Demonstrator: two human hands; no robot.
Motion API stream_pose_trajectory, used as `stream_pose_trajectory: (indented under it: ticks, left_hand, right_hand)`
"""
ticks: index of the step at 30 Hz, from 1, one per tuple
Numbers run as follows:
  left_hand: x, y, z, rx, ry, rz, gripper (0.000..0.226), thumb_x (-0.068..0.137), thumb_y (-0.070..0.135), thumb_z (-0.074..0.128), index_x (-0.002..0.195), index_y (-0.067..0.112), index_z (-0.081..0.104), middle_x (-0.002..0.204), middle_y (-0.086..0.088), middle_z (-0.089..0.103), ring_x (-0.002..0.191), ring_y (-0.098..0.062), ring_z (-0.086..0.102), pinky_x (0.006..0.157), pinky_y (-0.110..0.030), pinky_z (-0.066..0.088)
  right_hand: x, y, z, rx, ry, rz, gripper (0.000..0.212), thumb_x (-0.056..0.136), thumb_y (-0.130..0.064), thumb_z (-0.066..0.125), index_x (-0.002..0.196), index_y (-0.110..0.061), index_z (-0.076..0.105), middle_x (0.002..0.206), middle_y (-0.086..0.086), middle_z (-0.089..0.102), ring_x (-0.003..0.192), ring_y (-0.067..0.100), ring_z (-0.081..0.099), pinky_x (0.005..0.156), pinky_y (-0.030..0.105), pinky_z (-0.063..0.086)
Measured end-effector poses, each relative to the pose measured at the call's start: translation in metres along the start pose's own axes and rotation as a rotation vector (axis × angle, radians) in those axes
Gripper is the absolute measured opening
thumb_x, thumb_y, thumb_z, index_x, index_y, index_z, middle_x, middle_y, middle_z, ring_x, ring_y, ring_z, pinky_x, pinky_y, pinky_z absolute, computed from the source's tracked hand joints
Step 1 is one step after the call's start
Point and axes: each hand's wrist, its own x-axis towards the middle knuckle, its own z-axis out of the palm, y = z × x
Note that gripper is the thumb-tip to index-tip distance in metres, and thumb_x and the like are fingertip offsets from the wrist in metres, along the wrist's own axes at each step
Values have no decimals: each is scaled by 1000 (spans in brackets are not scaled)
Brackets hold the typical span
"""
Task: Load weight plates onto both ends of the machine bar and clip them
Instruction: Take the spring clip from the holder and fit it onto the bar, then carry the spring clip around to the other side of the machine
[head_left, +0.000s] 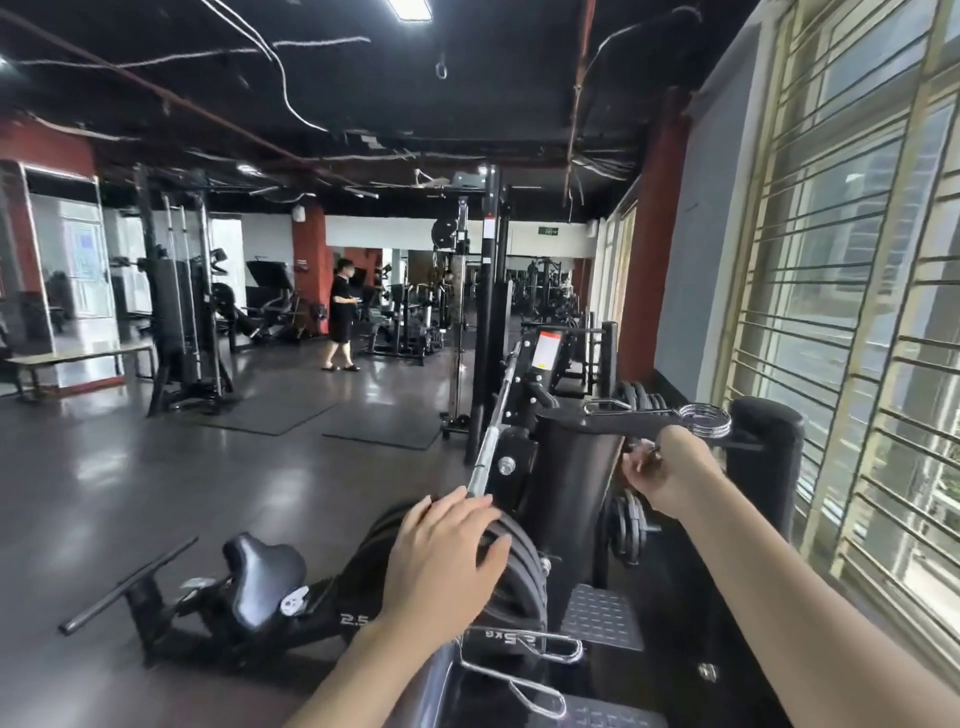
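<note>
A stack of black weight plates (519, 566) sits on the near end of the machine bar (491, 441), whose chrome shaft runs away from me. My left hand (441, 556) rests flat on top of the stack with straight, spread fingers. A chrome spring clip (524, 670) lies just in front of these plates, by a "2.5 kg" mark. My right hand (667, 467) reaches out to the right with curled fingers pinching a thin chrome piece. It is just under a second spring clip (706, 415) that sits on a black machine arm. What the hand pinches is partly hidden.
Spare plates hang on pegs behind (644, 397) and below (626, 525) my right hand. A black seat (265, 577) and a floor handle bar (124, 587) lie to the left. A barred window wall (857, 338) runs along the right. A person (342, 317) stands far off among other machines.
</note>
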Motion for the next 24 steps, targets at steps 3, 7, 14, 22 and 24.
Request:
stream_pose_trajectory:
  ticks: [3, 7, 14, 22, 24]
  left_hand:
    - [-7, -6, -16, -169, -68, 52, 43, 102, 47, 41, 143, 37, 50, 155, 23, 41, 148, 1, 22, 122, -26, 5]
    - [-28, -37, -44, -681, -92, -79, 32, 100, 39, 51, 131, 37, 62, 132, 22, 62, 126, 3, 53, 105, -17, 37]
    - [-91, -163, -117, -1031, 39, -350, 19, 103, 23, 50, 109, 27, 68, 108, 11, 73, 98, -7, 69, 92, -29, 54]
    - [-155, -321, -176, -1202, 14, -630, 38, 98, 51, 54, 127, 28, 45, 118, 19, 58, 109, -7, 60, 95, -33, 46]
    - [-156, -363, -175, -1229, 42, -720, 55, 90, 65, 56, 126, 26, 45, 107, 15, 63, 103, -8, 63, 93, -31, 46]
  right_hand:
    - [-32, 24, 6, 23, 52, -122, 25, 98, -2, 31, 88, -9, 52, 64, 1, 37, 31, 5, 28, 33, 13, 27]
    - [-90, 65, 33, -242, 14, -274, 27, 101, -3, 32, 88, -12, 54, 58, -2, 30, 30, 5, 24, 29, 17, 20]
    - [-182, 165, 124, -687, -204, -397, 30, 100, -5, 34, 103, -6, 64, 55, 0, 44, 38, 13, 35, 37, 22, 27]
    - [-273, 335, 268, -1295, -500, -535, 30, 97, -17, 48, 75, -22, 68, 55, -6, 53, 47, 13, 47, 53, 34, 45]
    - [-282, 382, 302, -1333, -533, -532, 27, 97, -19, 47, 78, -11, 64, 57, -4, 54, 54, 19, 47, 57, 36, 47]
